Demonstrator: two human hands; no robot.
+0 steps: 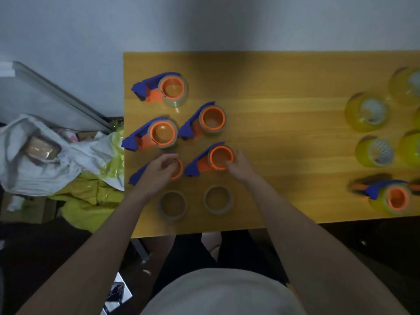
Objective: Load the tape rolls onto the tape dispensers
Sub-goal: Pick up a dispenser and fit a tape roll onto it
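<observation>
Wooden table (284, 133): left hand (159, 172) grips a blue-orange dispenser (179, 169); right hand (241, 165) fingers relaxed beside another dispenser (218, 158).

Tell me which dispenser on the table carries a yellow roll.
The lone dispenser near the table's right front edge, below the loose yellow rolls. The five dispensers grouped at left show clear tape or none.

We are seeing two bare forearms reaching up from below the table (295, 87), with no sleeves, watch or rings showing on the left hand (156, 171) or right hand (241, 165). A pale grey top (222, 294) is covering the torso beneath the table's near edge.
</observation>
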